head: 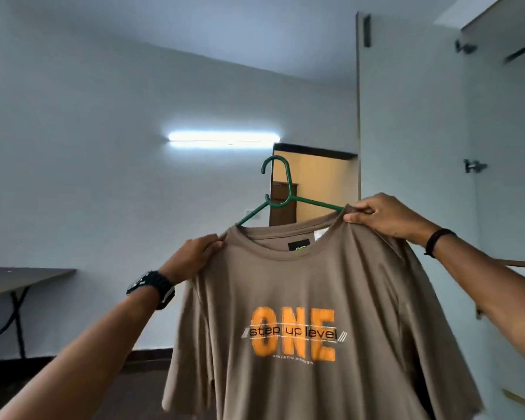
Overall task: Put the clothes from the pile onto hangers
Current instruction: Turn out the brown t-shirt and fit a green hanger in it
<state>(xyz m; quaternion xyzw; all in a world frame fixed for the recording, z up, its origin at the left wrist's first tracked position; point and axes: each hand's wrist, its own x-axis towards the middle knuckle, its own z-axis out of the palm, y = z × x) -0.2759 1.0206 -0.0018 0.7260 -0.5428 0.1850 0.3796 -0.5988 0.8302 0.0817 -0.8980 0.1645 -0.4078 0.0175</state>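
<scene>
Head view: a brown T-shirt (pixel 300 298) hangs in mid-air on a green hanger (pixel 281 192), hook uppermost, its arms inside the neckline. The left hand (pixel 191 256) pinches the left shoulder seam; the right hand (pixel 382 216) pinches the right shoulder over the hanger arm. Both grips are clamped on fabric.

Brown cotton T-shirt (pixel 300 298) with orange "ONE" print held up at chest height, front facing camera. Green plastic hanger (pixel 278 192) inside neck opening, hook upright above collar. Left hand (pixel 191 256) grips left shoulder seam; black wristwatch (pixel 152 288) on that wrist. Right hand (pixel 382 215) pinches right shoulder over hanger arm; black wristband (pixel 435 241). Lit tube light (pixel 223 137) on white wall behind. Dark folding table (pixel 19 277) at left. White wardrobe door (pixel 406 116) open at right.
</scene>
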